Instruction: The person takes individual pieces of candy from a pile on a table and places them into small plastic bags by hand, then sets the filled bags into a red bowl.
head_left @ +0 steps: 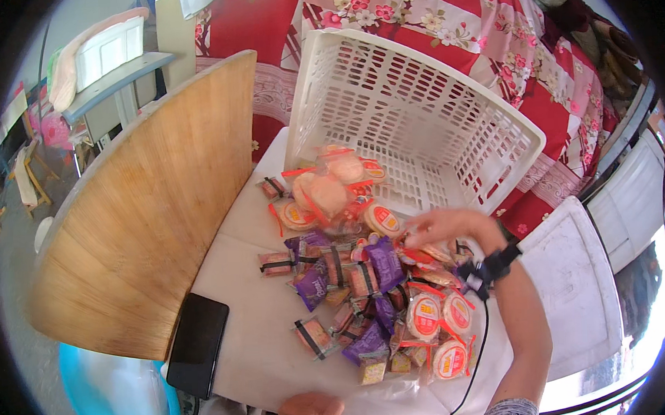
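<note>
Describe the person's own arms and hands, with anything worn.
The right hand wears no glove; just behind it sits a chunky black device with a thin black cable. A mottled grey sleeve shows farther up. The left hand, only partly in view, looks ungloved.

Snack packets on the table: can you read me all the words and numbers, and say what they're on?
Round packets: print shows on the red-and-yellow labels, but I won't copy it out.
Purple packets: pale marks, too small and blurred to read.
Packets with a dark band: any print is too small to read.
</note>
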`<state>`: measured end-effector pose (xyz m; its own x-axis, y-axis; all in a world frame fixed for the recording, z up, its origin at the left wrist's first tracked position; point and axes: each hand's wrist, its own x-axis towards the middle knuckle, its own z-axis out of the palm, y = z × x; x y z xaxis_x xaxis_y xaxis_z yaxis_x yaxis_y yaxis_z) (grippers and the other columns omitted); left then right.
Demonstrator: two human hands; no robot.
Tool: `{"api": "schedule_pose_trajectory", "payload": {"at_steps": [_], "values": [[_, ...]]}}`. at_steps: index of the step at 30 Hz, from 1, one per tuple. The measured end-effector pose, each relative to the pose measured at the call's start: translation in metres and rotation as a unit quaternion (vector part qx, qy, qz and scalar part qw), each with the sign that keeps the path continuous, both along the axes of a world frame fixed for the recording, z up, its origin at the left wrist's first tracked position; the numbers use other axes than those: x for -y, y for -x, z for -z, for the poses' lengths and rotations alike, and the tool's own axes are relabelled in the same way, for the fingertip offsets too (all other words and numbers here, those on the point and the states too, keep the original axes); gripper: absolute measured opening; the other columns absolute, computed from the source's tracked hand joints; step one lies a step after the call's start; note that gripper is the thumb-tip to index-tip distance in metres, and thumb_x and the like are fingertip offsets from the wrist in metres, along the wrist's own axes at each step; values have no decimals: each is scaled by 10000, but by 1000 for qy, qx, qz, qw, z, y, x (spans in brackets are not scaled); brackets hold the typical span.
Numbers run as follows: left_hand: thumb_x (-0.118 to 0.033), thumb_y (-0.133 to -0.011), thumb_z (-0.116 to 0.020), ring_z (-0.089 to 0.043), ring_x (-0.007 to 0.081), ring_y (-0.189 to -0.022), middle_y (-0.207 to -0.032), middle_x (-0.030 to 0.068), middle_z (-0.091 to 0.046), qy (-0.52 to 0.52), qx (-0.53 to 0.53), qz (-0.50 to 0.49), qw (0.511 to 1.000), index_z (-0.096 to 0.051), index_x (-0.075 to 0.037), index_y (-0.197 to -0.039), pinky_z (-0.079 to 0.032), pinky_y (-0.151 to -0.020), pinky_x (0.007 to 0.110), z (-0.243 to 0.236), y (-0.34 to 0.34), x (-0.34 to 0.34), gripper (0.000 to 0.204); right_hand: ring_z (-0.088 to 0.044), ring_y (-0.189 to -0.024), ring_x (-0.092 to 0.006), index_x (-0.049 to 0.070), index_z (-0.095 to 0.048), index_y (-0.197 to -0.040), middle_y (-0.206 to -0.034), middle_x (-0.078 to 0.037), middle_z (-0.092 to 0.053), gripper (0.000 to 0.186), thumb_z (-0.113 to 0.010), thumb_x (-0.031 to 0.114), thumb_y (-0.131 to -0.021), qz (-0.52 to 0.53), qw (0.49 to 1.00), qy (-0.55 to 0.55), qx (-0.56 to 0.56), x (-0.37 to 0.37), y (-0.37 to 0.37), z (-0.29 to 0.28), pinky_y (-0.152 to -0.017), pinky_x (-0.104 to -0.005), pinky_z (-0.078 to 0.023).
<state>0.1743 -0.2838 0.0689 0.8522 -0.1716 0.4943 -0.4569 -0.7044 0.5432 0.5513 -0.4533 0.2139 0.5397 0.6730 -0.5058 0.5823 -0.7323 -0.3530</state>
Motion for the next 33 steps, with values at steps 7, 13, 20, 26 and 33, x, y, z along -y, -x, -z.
{"api": "schedule_pose_trajectory", "payload": {"at_steps": [7, 13, 20, 26, 33], "values": [[-158, -765, -606, -604, 273, -677, -788, 114, -605, -7, 31, -9, 999, -604, -48, -935, -500, -574, 362, -3, -3, 1, 202, -591, -774, -273, -18, -627, -877, -845, -202, -606, 602, -563, 567, -749, 127, 922, -191, 313, -104, -116, 20, -689, -407, -449], [-133, -766, -612, -578, 238, -630, -736, 101, -559, -70, 99, 4, 993, -581, -13, -892, -488, -537, 327, 14, -3, -1, 176, -242, -1305, -374, 199, -377, -1336, -1425, -130, -273, 784, -518, 665, -722, 261, 912, -90, 303, -170, -137, 90, -944, -650, -272], [-109, -755, -611, -515, 225, -557, -651, 80, -475, -21, 129, 1, 991, -555, -18, -843, -455, -490, 321, 6, -8, -1, 138, -397, -1140, -252, 169, -373, -1329, -1260, -90, -450, 811, -636, 572, -676, 247, 950, -160, 102, -157, -210, 160, -916, -443, -333], [-117, -731, -639, -560, 244, -625, -733, 104, -540, -30, 37, 25, 999, -571, -25, -837, -481, -540, 337, 12, 2, 0, 156, -493, -1078, -188, 102, -410, -1335, -1213, -111, -532, 824, -740, 432, -657, 189, 939, -286, -39, -166, -139, 132, -929, -300, -370], [-184, -709, -685, -590, 266, -686, -835, 125, -565, -58, 36, 18, 997, -586, -22, -910, -485, -558, 348, 17, 2, 2, 276, -523, -1089, -234, 97, -348, -1376, -1195, -145, -558, 905, -755, 414, -632, 74, 983, -136, 93, -174, -48, 81, -965, -288, -363]]}}
